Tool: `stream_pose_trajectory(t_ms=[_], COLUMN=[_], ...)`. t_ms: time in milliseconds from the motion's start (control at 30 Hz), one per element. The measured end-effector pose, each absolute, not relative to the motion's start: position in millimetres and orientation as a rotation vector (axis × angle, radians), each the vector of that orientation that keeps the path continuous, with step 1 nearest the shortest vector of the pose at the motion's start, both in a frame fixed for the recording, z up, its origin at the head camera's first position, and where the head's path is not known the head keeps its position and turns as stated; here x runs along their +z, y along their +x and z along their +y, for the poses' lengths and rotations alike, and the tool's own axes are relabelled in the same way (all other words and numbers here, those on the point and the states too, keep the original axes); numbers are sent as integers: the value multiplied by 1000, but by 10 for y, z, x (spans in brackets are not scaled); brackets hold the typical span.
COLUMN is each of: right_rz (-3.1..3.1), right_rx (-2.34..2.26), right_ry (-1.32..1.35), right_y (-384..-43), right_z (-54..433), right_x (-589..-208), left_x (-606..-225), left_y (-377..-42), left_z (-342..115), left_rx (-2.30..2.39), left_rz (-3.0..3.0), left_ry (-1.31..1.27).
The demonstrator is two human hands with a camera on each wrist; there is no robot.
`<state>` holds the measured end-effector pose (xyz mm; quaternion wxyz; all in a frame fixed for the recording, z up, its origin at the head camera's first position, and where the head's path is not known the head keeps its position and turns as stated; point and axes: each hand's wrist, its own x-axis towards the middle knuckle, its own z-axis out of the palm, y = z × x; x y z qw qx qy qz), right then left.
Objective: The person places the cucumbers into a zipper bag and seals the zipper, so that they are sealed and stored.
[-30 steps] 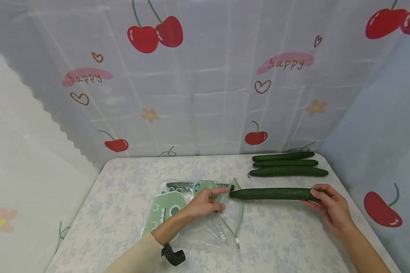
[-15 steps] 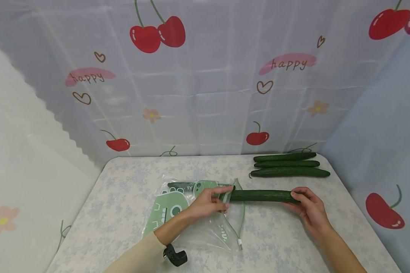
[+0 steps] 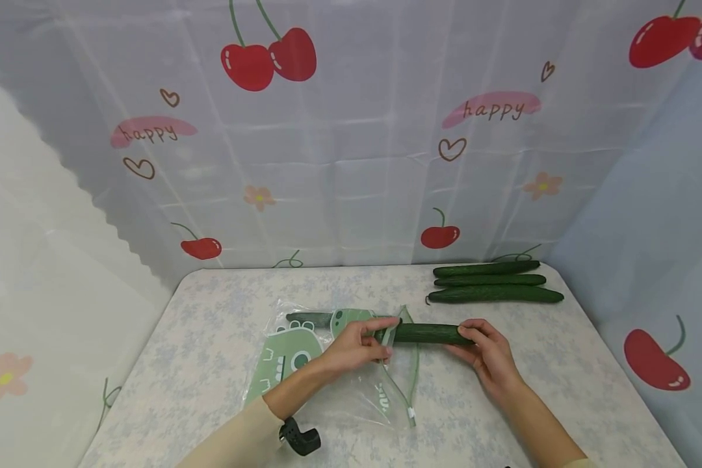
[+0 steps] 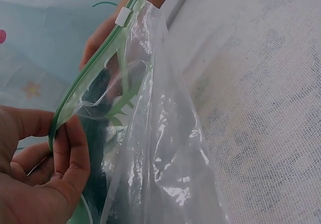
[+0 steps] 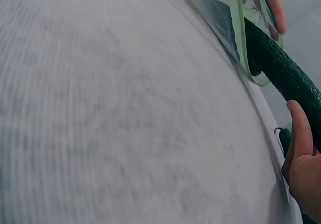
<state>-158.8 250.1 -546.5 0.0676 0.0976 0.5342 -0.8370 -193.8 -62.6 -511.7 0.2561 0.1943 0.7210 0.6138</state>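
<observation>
Cucumber (image 3: 427,333), its near end hidden in the right hand (image 3: 488,357) that grips it between thumb and fingers, runs leftward into the mouth of a clear bag (image 3: 339,403). Its far end is masked by plastic and the left hand (image 3: 353,348), which pinches the bag's rim, forefinger extended. Beyond the left hand, a bagged second cucumber (image 3: 309,318) is partly covered by green print (image 3: 353,316). Both forearms slant inward, cut off below. Three more cucumbers (image 3: 494,294) lie on the bench (image 3: 228,292) beyond the right hand.

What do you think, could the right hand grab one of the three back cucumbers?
Probably not: the right hand grips another cucumber, partly inside the bag, though the way to the back cucumbers looks free.
</observation>
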Motion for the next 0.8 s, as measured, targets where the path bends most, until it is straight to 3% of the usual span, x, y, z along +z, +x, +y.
stream_pose_trajectory(t_ms=[800], right_rz=[1779], right_rx=[-2352], right_ry=[263], right_y=[-1795], right_z=[1738], right_x=[-5558], left_x=[-5112], left_y=[-1951], left_z=[-582], left_rx=[1645], left_rz=[1992], left_ry=[524])
